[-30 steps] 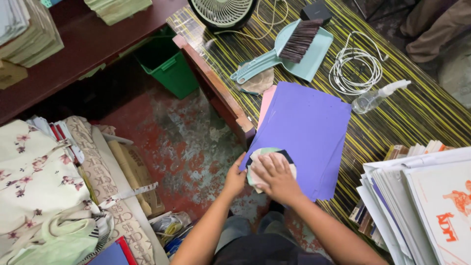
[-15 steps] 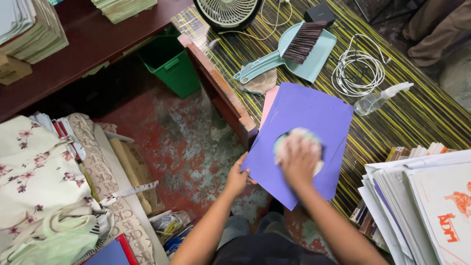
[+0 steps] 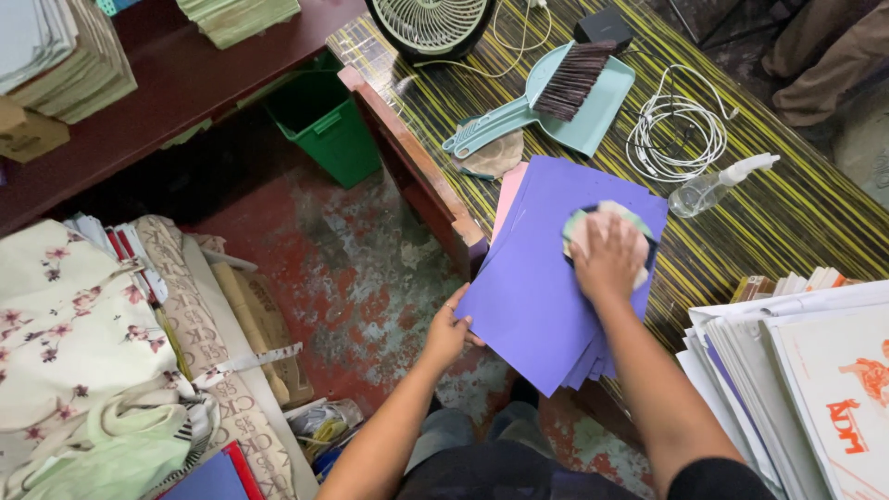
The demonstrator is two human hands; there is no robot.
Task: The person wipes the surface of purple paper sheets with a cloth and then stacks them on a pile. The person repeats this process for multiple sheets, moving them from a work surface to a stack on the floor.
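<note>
Purple paper sheets (image 3: 546, 278), stacked loosely and overhanging the near edge of the striped table (image 3: 796, 222), with a pink sheet (image 3: 507, 196) peeking out along the upper left edge. Pressed flat on the top sheet near its far right corner by the right hand (image 3: 608, 257), palm down over a pale round cloth pad (image 3: 619, 215) (only its rim showing past the fingers), so no real grip there, just an open hand bearing down on the pad. Pinched at the lower left edge by the left hand (image 3: 447, 331), thumb on top and fingers beneath, steadying the overhanging part above the red floor (image 3: 370, 278).

Judged as a wiping or smoothing step, mid-pass over the top sheet. Probably called for next: even pressure from the pad across the rest of the sheet, with the edge pinch kept firm so the stack does not slide off the table.

Farther back: teal dustpan (image 3: 593, 102) with a brush (image 3: 572, 81) lying in it, coiled white cable (image 3: 674, 135), clear spray bottle (image 3: 708, 190), fan (image 3: 431, 23). At right, a pile of white printed sheets (image 3: 806, 370). On the floor, a green bin (image 3: 324, 120).
</note>
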